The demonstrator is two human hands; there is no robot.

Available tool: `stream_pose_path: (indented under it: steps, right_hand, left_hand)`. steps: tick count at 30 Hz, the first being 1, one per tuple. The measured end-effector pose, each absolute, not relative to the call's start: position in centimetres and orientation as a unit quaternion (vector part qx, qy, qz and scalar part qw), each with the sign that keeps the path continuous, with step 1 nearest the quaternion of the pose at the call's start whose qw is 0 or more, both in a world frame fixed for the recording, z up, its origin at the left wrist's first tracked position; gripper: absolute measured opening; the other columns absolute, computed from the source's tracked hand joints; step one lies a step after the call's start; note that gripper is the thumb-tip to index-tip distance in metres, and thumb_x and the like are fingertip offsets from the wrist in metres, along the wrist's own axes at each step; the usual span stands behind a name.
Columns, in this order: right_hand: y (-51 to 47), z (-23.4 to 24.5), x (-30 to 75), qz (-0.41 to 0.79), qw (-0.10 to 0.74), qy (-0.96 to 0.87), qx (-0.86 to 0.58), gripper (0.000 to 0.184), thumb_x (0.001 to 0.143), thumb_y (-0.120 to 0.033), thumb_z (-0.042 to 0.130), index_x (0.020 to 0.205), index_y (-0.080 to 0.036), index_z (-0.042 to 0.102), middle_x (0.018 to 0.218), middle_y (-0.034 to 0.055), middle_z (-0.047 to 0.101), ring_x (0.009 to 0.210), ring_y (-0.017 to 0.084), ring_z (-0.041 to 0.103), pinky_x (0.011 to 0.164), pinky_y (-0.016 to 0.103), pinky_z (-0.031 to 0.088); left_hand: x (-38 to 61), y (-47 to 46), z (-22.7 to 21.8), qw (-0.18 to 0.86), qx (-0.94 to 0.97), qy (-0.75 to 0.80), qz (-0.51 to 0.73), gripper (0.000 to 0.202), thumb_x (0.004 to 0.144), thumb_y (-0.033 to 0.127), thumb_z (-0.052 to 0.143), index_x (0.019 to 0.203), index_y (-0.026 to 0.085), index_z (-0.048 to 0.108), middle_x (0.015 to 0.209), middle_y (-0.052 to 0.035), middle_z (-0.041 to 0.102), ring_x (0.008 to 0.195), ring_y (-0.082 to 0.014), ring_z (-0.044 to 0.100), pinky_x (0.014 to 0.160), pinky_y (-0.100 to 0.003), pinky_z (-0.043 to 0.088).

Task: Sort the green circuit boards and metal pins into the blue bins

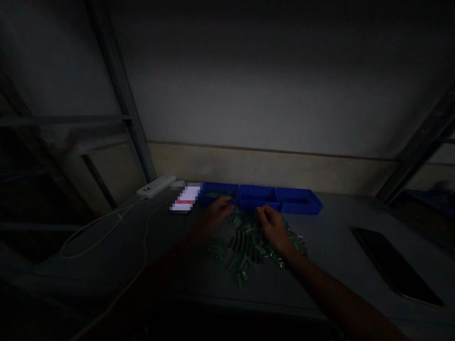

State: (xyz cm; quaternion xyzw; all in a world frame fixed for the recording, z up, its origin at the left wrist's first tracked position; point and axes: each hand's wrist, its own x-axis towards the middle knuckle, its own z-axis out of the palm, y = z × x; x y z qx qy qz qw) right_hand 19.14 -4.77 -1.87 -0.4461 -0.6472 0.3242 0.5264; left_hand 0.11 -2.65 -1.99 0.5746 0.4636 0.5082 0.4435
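Observation:
A loose pile of small green and silvery pieces (245, 248), some looking like clear packets, lies on the dark table; the dim light hides their exact kind. My right hand (273, 227) is over the pile's far side, fingers pinched together, and whatever they hold is hidden. To its left, my left hand (217, 213) is blurred by motion, its fingers stretched and apart in front of the left blue bin (204, 199), which contains some greenish pieces. The middle blue bin (258, 201) stands just beyond my right hand.
A right blue bin (298, 207) completes the row along the wall. Left of the bins are a lit phone (186, 198) and a white power strip (156, 186) with cables. A dark tablet-like slab (394, 265) lies at the right. Metal posts (119, 90) frame the table.

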Motion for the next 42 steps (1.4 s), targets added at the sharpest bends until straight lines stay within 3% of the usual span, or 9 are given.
stream_pose_path:
  steps: [5,10,14,17,21,25,29,35,42]
  right_hand:
    - [-4.7,-1.9,19.3,0.311,0.507,-0.667,-0.448,0.037,0.08,-0.052,0.045,0.061,-0.02,0.048,0.054,-0.0042,0.043,0.053,0.011,0.04,0.05,0.024,0.032]
    - [-4.7,-1.9,19.5,0.289,0.479,-0.699,-0.445,0.033,0.082,-0.046,0.045,0.064,-0.019,0.053,0.055,-0.0028,0.049,0.054,0.012,0.044,0.051,0.024,0.032]
    - [-4.9,-2.0,19.4,0.27,0.454,-0.731,-0.431,0.029,0.082,-0.041,0.046,0.064,-0.02,0.054,0.057,-0.0019,0.053,0.054,0.013,0.047,0.053,0.025,0.033]
    - [-5.0,-1.9,19.3,0.262,0.454,-0.736,-0.428,0.029,0.082,-0.04,0.046,0.063,-0.02,0.055,0.056,-0.0018,0.054,0.053,0.013,0.047,0.052,0.025,0.032]
    - [-5.0,-1.9,19.4,0.266,0.452,-0.737,-0.427,0.027,0.081,-0.04,0.047,0.065,-0.02,0.057,0.058,-0.0014,0.056,0.054,0.013,0.048,0.053,0.025,0.033]
    - [-5.1,-1.7,19.4,0.284,0.443,-0.735,-0.427,0.024,0.082,-0.039,0.047,0.071,-0.02,0.058,0.057,-0.002,0.055,0.053,0.013,0.048,0.052,0.025,0.033]
    - [-5.3,-1.5,19.3,0.317,0.449,-0.723,-0.418,0.022,0.081,-0.041,0.049,0.086,-0.02,0.057,0.058,-0.0039,0.051,0.055,0.013,0.046,0.051,0.024,0.033]
    - [-5.6,-1.3,19.2,0.314,0.486,-0.699,-0.421,0.024,0.08,-0.04,0.049,0.067,-0.02,0.045,0.059,-0.0045,0.043,0.056,0.011,0.041,0.054,0.024,0.033]
    - [-5.3,-1.2,19.0,0.407,0.492,-0.639,-0.429,0.03,0.072,-0.044,0.058,0.059,-0.019,0.046,0.055,-0.0045,0.041,0.054,0.011,0.04,0.053,0.024,0.032]
  left_hand:
    - [1.2,-3.4,-3.1,0.219,0.742,0.476,0.418,0.014,0.077,0.028,0.056,0.084,0.018,0.062,0.084,-0.0063,0.067,0.081,-0.0191,0.061,0.078,-0.034,0.047]
    - [0.4,-3.7,-3.1,0.132,0.784,0.502,0.339,0.03,0.072,0.03,0.061,0.101,0.019,0.062,0.105,-0.0106,0.064,0.101,-0.0266,0.055,0.091,-0.041,0.04]
    - [0.0,-3.6,-3.5,0.172,0.781,0.507,0.322,0.034,0.068,0.024,0.064,0.102,0.022,0.062,0.107,-0.0081,0.064,0.104,-0.0265,0.054,0.094,-0.041,0.038]
    - [0.1,-3.2,-3.6,0.253,0.74,0.507,0.363,0.028,0.069,0.017,0.058,0.096,0.02,0.062,0.088,-0.0047,0.067,0.088,-0.0212,0.06,0.082,-0.035,0.044]
    - [0.2,-3.0,-2.9,0.329,0.675,0.507,0.423,0.022,0.069,0.019,0.056,0.091,0.018,0.059,0.071,-0.0004,0.061,0.071,-0.0163,0.059,0.067,-0.028,0.045]
    - [0.3,-3.6,-1.0,0.375,0.616,0.471,0.508,0.029,0.069,0.022,0.059,0.097,0.018,0.054,0.071,0.0014,0.057,0.069,-0.0143,0.057,0.063,-0.025,0.044]
    - [1.1,-4.4,0.0,0.387,0.601,0.421,0.559,0.041,0.069,0.024,0.062,0.109,0.02,0.052,0.075,0.0011,0.057,0.073,-0.0144,0.057,0.068,-0.026,0.044]
    - [2.2,-4.8,-0.5,0.442,0.639,0.4,0.487,0.021,0.068,0.032,0.063,0.082,0.016,0.061,0.077,-0.0037,0.063,0.077,-0.0181,0.058,0.071,-0.03,0.044]
    - [2.2,-5.4,0.5,0.396,0.645,0.442,0.481,0.018,0.075,0.032,0.055,0.068,0.015,0.057,0.062,0.0012,0.054,0.063,-0.0126,0.052,0.061,-0.025,0.04]
